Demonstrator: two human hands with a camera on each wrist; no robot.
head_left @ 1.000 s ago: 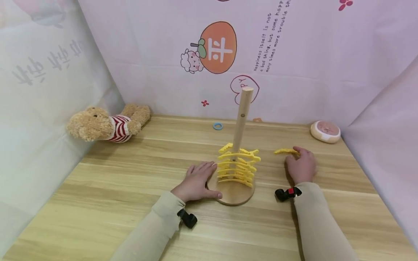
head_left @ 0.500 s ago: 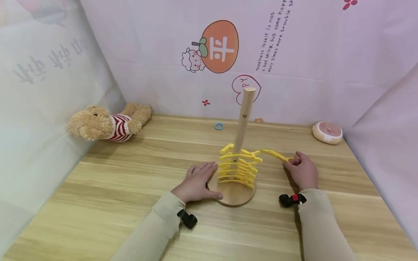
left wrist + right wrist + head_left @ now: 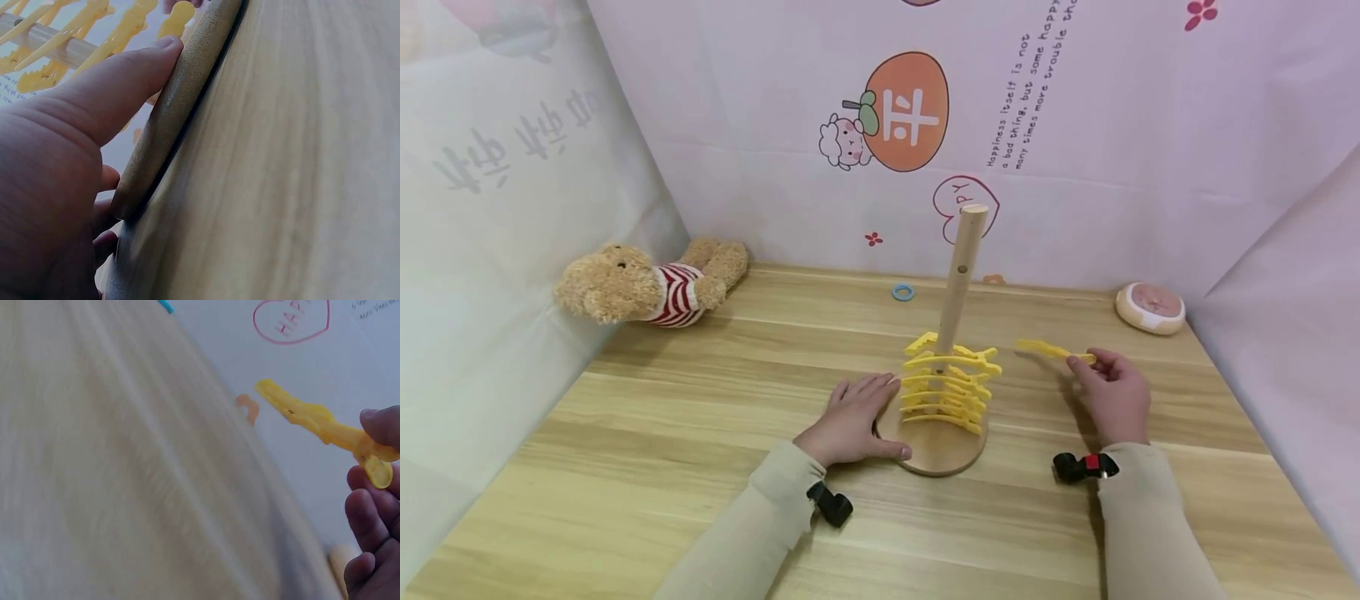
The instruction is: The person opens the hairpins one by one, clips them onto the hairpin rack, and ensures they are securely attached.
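A round wooden base carries an upright wooden post. Several yellow alligator hair clips sit stacked one above another about the lower post; how each is attached is hard to tell. My left hand rests against the left side of the base with fingers extended; in the left wrist view the thumb lies along the base's rim. To the right of the stand, my right hand pinches another yellow hair clip by its tail between thumb and fingers, its long end pointing left.
Toward the back of the table lies a small blue ring. A teddy bear in a striped top lies at the back left. A round pink-and-cream object stands at the back right. Printed cloth hangs behind.
My right hand has lifted the clip off the table; the hand has shifted slightly to the right and nearer to me. The left hand and the stand stay put.
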